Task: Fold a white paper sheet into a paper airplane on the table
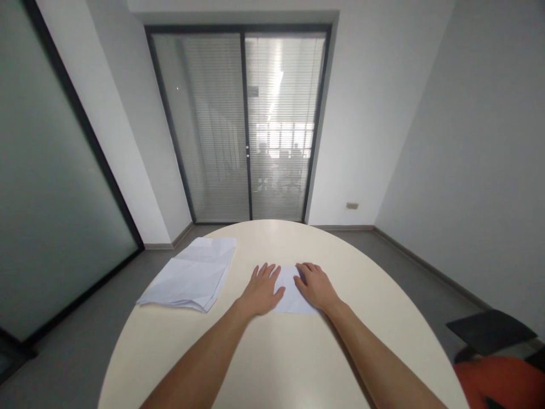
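A small white sheet of paper point(292, 301) lies flat on the pale round table point(272, 363), between my two hands. My left hand point(263, 288) rests palm down over the sheet's left side, its fingers spread and the thumb pointing inward. On the right side of the paper lies my right hand point(317, 286), also palm down, with its fingers a little bent and the thumb apart from them. Neither hand grips anything. Parts of the sheet's left and right edges are hidden under the hands.
A stack of larger, creased white sheets point(191, 275) lies at the table's left edge. An orange and black chair point(498, 375) stands at the lower right. Beyond the table are glass doors with blinds point(242, 130), and a frosted glass panel point(55, 187) is at left.
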Available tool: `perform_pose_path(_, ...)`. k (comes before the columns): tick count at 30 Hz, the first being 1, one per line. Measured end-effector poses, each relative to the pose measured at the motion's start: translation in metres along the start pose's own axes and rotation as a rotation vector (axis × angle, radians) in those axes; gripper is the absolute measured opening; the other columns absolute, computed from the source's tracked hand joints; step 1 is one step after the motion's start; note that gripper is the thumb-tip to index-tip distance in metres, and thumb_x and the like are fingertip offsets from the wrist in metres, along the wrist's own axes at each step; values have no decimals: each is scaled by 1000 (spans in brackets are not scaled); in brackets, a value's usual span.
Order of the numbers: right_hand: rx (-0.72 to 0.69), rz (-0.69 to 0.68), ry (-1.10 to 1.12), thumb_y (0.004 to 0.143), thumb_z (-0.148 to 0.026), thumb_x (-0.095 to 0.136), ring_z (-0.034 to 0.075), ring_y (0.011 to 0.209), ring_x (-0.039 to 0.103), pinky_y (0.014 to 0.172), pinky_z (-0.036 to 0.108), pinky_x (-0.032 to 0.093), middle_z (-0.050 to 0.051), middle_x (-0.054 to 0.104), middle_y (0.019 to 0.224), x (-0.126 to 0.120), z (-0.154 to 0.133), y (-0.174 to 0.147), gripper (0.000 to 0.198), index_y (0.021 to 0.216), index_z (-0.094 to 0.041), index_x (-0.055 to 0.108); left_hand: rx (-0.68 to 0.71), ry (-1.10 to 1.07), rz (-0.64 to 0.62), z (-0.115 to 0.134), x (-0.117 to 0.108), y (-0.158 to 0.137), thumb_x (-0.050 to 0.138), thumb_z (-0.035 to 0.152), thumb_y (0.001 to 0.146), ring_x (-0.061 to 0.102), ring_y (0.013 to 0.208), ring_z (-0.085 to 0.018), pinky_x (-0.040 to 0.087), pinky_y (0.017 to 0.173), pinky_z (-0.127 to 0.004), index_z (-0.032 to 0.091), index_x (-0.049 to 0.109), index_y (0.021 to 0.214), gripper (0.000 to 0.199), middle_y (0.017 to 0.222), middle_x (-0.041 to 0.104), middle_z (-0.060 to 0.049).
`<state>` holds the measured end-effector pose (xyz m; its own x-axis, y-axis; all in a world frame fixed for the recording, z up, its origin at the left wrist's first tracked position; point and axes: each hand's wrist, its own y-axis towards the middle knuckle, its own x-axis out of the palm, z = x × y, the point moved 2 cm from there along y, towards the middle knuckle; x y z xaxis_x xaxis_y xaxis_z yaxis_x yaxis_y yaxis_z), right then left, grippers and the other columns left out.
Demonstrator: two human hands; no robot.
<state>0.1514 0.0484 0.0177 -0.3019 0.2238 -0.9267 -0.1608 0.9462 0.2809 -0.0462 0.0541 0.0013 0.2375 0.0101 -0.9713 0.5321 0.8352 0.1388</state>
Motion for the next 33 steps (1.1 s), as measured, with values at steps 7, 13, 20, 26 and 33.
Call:
perform_pose_path(7,-11,37,12,95,-31,47,26,116,53,105,33,36,14,62,123,0,0,0,39,127,-14,61,-8,-13,-20,1,-2,0,29,52,98,17,150,-32,11,122,-52,16,27,154,66,162,25,-11)
perform_pose_path(13,-15,71,24,93,-24,50,24,110,55,100,31,39,14,63,116,-1,-1,2,35,124,-15,64,-65,10,-41,1,-2,1,29,54,98,14,150,-32,11,121,-52,14,25,155,69,162,21,-13)
perform_pose_path(20,-15,103,49,89,-13,50,22,108,57,98,29,41,12,64,112,-1,4,3,35,120,-14,68,-79,10,-40,0,0,1,29,56,97,14,150,-32,11,121,-53,15,25,155,70,163,21,-12)
perform_pose_path(26,-4,100,82,89,-9,49,22,111,56,98,29,41,12,64,118,2,6,2,37,119,-16,68,-76,1,-25,0,0,0,30,54,97,14,150,-32,12,122,-53,14,26,155,70,162,22,-12)
perform_pose_path(33,-9,105,66,89,-10,49,23,104,57,94,30,42,10,69,109,1,9,3,35,115,-18,70,-84,0,-23,-1,0,0,30,54,97,14,150,-31,12,122,-53,15,27,155,69,162,22,-12)
